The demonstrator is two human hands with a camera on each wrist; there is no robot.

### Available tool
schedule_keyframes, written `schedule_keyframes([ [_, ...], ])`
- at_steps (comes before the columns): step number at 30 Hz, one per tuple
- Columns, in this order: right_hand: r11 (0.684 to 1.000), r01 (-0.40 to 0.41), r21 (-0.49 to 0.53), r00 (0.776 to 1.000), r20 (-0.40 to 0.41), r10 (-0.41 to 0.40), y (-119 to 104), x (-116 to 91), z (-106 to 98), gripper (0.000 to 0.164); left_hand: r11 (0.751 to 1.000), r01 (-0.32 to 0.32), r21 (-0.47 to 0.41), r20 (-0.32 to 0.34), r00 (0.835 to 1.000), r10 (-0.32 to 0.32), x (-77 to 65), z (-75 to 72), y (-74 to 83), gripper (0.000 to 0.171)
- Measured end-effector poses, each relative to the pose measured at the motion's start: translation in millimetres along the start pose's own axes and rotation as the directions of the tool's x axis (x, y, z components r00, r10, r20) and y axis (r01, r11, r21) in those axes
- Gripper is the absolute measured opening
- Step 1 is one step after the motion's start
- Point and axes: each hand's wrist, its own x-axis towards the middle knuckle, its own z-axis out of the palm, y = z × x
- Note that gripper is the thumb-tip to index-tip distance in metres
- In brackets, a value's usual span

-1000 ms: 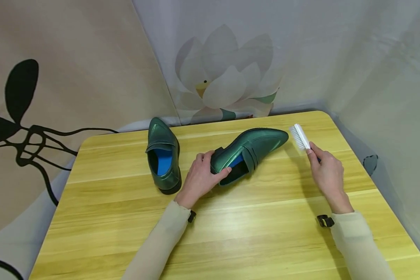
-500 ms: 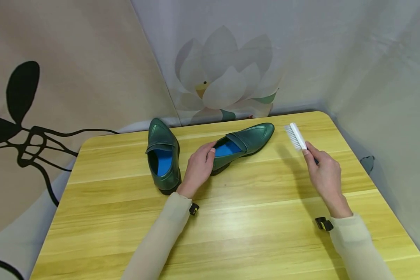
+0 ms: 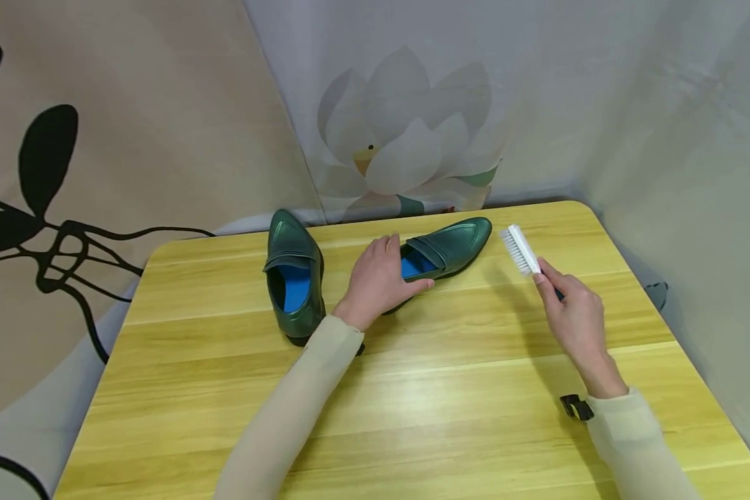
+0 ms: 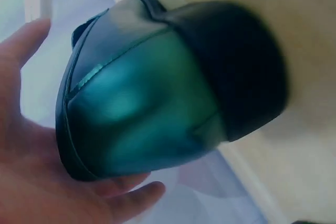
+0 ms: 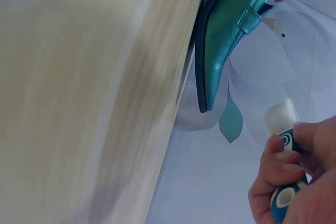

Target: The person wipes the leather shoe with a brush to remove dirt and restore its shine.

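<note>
A green loafer (image 3: 453,248) with a blue insole stands on its sole, toe pointing right. At its heel end is my left hand (image 3: 378,281), fingers outstretched and thumb spread out, covering the back of the shoe. In the left wrist view, the heel of the loafer (image 4: 131,108) lies in front of the left hand (image 4: 52,166), whose thumb stands apart from it. Further right, my right hand (image 3: 576,312) holds a white-bristled shoe brush (image 3: 520,250) above the table. In the right wrist view, fingers curl around the blue patterned handle of the brush (image 5: 281,116).
The other green loafer (image 3: 294,278) stands upright to the left, toe toward the back, close to my left forearm. Both rest on a wooden table (image 3: 450,417). A flower-printed curtain (image 3: 406,125) hangs behind the table's far edge.
The right-hand loafer has turned from tilted on its side to upright on its sole. My left hand has loosened and spread over its heel. The brush has moved slightly left.
</note>
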Motion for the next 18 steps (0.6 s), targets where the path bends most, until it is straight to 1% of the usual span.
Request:
schedule_keyframes([
  [2, 1.000, 0.008, -0.001, 1.000, 0.001, -0.008, -1, -1, 1, 0.035, 0.996, -0.015, 0.091, -0.013, 1.000, 0.016, 6.2, -0.8, 5.6, 0.111],
  [4, 1.000, 0.015, -0.002, 1.000, 0.000, -0.015, -1, -2, 2, 0.035, 0.988, -0.004, 0.155, -0.009, 1.000, 0.005, 10.9, -0.3, 10.1, 0.112],
  [6, 1.000, 0.020, -0.002, 1.000, -0.003, -0.020, 0, -4, 3, 0.035, 0.980, 0.013, 0.199, 0.013, 1.000, -0.016, 14.0, 0.5, 13.8, 0.112],
  [9, 1.000, 0.018, 0.002, 1.000, -0.005, -0.018, 0, -5, 4, 0.036, 0.970, 0.026, 0.241, 0.054, 0.998, -0.040, 17.7, 2.1, 16.8, 0.107],
  [11, 1.000, 0.017, 0.006, 1.000, -0.007, -0.017, 0, -5, 4, 0.036, 0.969, 0.029, 0.247, 0.074, 0.996, -0.049, 19.8, 3.0, 17.3, 0.099],
  [13, 1.000, 0.015, 0.011, 1.000, -0.008, -0.015, 0, -5, 4, 0.036, 0.971, 0.028, 0.239, 0.084, 0.995, -0.050, 22.0, 4.3, 16.4, 0.087],
  [16, 1.000, 0.017, 0.017, 1.000, -0.012, -0.017, 0, -6, 4, 0.036, 0.981, 0.034, 0.189, 0.073, 0.996, -0.049, 25.3, 7.7, 12.2, 0.070],
  [18, 1.000, 0.021, 0.022, 1.000, -0.014, -0.020, 0, -6, 4, 0.036, 0.987, 0.041, 0.157, 0.053, 0.997, -0.050, 26.2, 10.4, 8.0, 0.062],
])
